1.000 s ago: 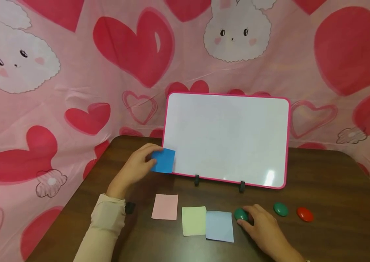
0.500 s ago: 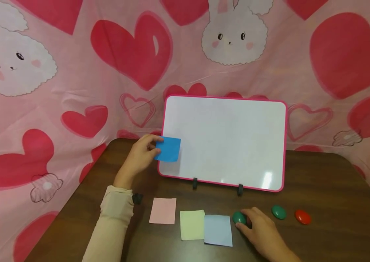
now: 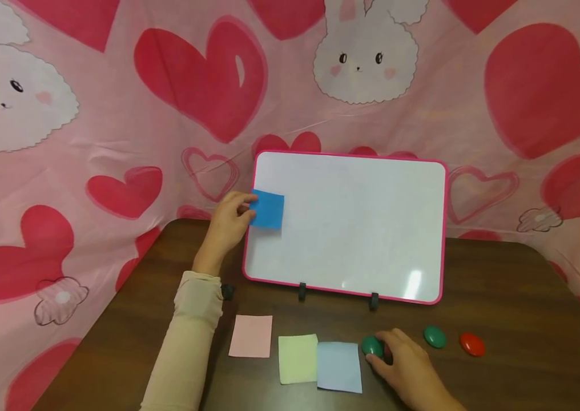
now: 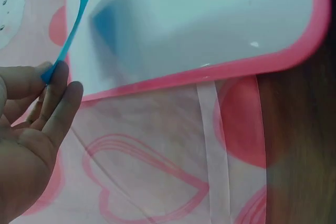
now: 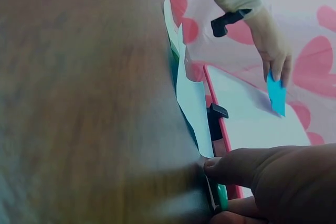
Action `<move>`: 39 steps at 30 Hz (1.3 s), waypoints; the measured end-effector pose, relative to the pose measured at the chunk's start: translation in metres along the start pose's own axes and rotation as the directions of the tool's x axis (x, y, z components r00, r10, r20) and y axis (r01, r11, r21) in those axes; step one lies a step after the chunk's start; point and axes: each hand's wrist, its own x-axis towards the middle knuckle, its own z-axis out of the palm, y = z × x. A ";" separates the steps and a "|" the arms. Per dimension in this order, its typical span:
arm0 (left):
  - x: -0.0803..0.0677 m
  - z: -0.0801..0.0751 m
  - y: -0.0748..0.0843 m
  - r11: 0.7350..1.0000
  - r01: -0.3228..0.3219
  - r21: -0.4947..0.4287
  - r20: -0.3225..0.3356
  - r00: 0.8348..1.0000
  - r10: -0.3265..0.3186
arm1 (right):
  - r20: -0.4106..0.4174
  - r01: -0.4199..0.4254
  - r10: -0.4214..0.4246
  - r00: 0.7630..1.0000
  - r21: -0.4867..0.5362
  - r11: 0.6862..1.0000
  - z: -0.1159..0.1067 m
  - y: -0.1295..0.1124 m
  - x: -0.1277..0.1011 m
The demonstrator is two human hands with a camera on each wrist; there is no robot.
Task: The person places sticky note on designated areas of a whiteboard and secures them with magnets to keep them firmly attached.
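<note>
My left hand [image 3: 229, 221] pinches a bright blue sticky note [image 3: 269, 211] by its left edge, in front of the upper left of a pink-framed whiteboard [image 3: 357, 228]. In the left wrist view the sticky note [image 4: 73, 32] is seen edge-on, slightly bent, its far end apart from the board, which reflects it. My right hand [image 3: 407, 365] holds a glossy green round magnet [image 3: 371, 346] between thumb and fingers on the table. The right wrist view shows only part of that green magnet [image 5: 222, 196], beside the thumb.
Pink [image 3: 251, 336], yellow-green [image 3: 298, 359] and pale blue [image 3: 339, 367] sticky notes lie on the dark wooden table [image 3: 500, 274]. Another green magnet [image 3: 435, 337] and a red magnet [image 3: 472, 344] sit to the right. Black stand feet [image 3: 302, 291] support the board before a heart-patterned cloth [image 3: 290, 91].
My left hand has moved up and slightly right, carrying the blue sticky note from the board's lower left to its upper left. My right hand still holds the green magnet in place.
</note>
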 end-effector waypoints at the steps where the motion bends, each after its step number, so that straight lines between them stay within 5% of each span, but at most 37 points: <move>1: 0.003 0.002 -0.001 1.000 -0.011 -0.006 -0.014 1.000 0.011 | 0.000 -0.002 0.002 1.000 0.003 1.000 0.000 0.000 0.000; 19: 0.026 0.022 -0.011 0.976 -0.111 0.187 -0.070 0.990 0.125 | 0.047 -0.064 0.063 0.997 0.011 0.998 0.001 -0.003 0.001; 30: 0.030 0.028 -0.018 0.925 -0.164 0.342 -0.052 0.980 0.193 | 0.046 -0.068 0.067 0.997 0.016 0.998 0.004 -0.001 0.001; 39: 0.032 0.030 -0.022 0.967 -0.094 0.236 -0.040 0.993 0.107 | 0.037 -0.056 0.056 0.998 0.002 0.998 0.005 0.000 0.004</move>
